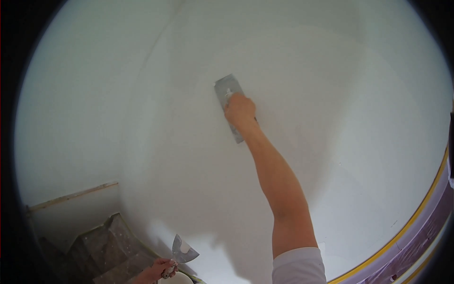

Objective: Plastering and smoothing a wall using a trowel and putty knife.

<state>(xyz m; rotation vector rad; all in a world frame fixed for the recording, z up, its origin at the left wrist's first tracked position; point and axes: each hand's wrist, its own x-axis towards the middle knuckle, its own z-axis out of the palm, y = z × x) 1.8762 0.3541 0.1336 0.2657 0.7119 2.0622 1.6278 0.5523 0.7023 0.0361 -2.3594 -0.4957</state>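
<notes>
My right arm reaches up along the white wall (283,156). The fingers of my right hand (240,110) are closed round the handle of a steel finishing trowel (222,89), whose long rectangular blade lies against the wall, slightly tilted. Some white filler shows near its handle. Low in the view, my left hand (160,270) grips a putty knife (178,252) by its handle, the flared blade pointing up with a patch of white filler on it. Just beneath that hand is part of a white bucket (177,279), mostly cut off by the lower edge.
Brown, spattered sheeting (106,246) covers the lower left, below a narrow wooden ledge (73,195). Along the right rim runs yellow tape (406,230), with purplish plastic film (416,258) beyond it. A corner in the wall is to my left.
</notes>
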